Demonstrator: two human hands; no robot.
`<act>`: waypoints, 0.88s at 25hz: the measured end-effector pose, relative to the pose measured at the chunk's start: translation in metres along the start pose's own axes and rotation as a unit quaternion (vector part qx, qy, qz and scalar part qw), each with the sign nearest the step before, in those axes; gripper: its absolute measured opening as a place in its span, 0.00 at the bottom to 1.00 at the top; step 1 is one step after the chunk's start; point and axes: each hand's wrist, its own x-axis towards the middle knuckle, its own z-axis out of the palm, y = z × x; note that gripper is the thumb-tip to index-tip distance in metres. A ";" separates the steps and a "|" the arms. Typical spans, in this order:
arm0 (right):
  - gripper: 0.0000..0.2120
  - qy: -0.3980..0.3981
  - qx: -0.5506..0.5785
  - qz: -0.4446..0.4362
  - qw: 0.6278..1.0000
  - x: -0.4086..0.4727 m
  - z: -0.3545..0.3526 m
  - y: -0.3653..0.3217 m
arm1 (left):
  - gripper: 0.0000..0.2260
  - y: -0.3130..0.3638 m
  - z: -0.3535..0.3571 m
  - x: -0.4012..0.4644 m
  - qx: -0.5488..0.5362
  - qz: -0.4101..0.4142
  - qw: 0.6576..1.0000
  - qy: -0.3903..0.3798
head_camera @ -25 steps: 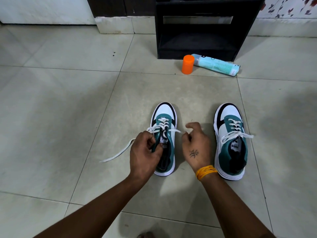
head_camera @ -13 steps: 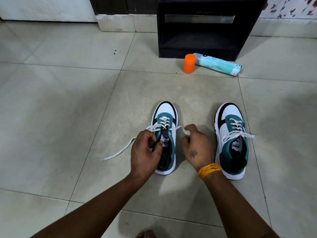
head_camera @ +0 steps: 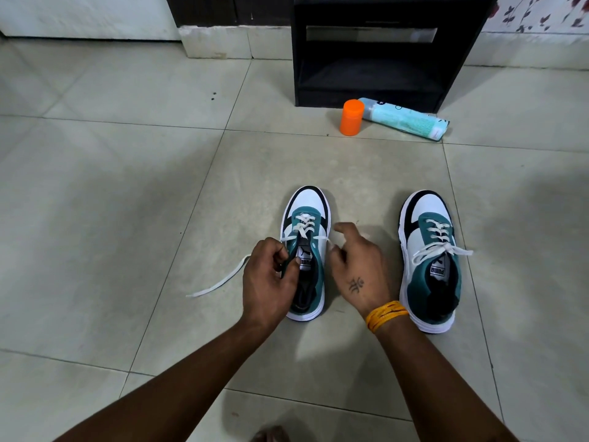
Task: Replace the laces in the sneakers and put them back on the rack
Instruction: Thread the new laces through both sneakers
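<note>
Two white, teal and black sneakers stand on the tiled floor, toes pointing away from me. The left sneaker (head_camera: 307,224) is laced only part of the way up. My left hand (head_camera: 269,279) pinches its teal eyelet flap beside the tongue. One end of its white lace (head_camera: 220,282) trails loose over the floor to the left. My right hand (head_camera: 357,269) hovers at the shoe's right side and pinches the other lace end, index finger stretched out. The right sneaker (head_camera: 430,260) is fully laced and tied in a bow.
A black shoe rack (head_camera: 376,49) stands against the wall straight ahead, its lower shelf open. In front of it an orange cap (head_camera: 351,117) stands upright, and a light blue bottle (head_camera: 404,119) lies on its side. Pale floor tiles surround the shoes.
My right hand has moved slightly closer to the left sneaker and its index finger has stretched out. My left hand keeps the same pinch on the flap.
</note>
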 end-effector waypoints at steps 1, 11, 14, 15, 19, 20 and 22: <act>0.10 -0.001 0.016 -0.032 0.999 0.001 0.001 -0.007 | 0.13 0.000 0.001 0.000 0.000 0.000 1.000 0.001; 0.10 0.020 0.008 0.013 1.000 0.001 0.007 0.000 | 0.13 0.002 0.003 -0.001 -0.003 -0.004 1.000 0.003; 0.06 0.012 0.046 -0.021 0.999 0.005 0.009 -0.003 | 0.13 0.002 0.003 -0.002 -0.004 -0.006 1.000 0.003; 0.03 0.019 0.041 -0.021 0.999 0.006 0.010 -0.002 | 0.13 0.002 0.004 -0.003 -0.003 -0.007 1.000 0.005; 0.07 0.034 0.041 0.008 0.999 0.005 0.010 -0.003 | 0.13 0.002 0.004 -0.003 -0.005 -0.014 1.000 0.014; 0.08 0.035 0.056 0.020 0.998 0.004 0.009 -0.005 | 0.13 0.002 0.004 -0.004 -0.004 -0.016 1.000 0.013; 0.06 0.044 0.122 0.059 0.990 0.004 0.003 -0.009 | 0.13 0.003 0.003 -0.004 0.001 -0.014 1.000 0.009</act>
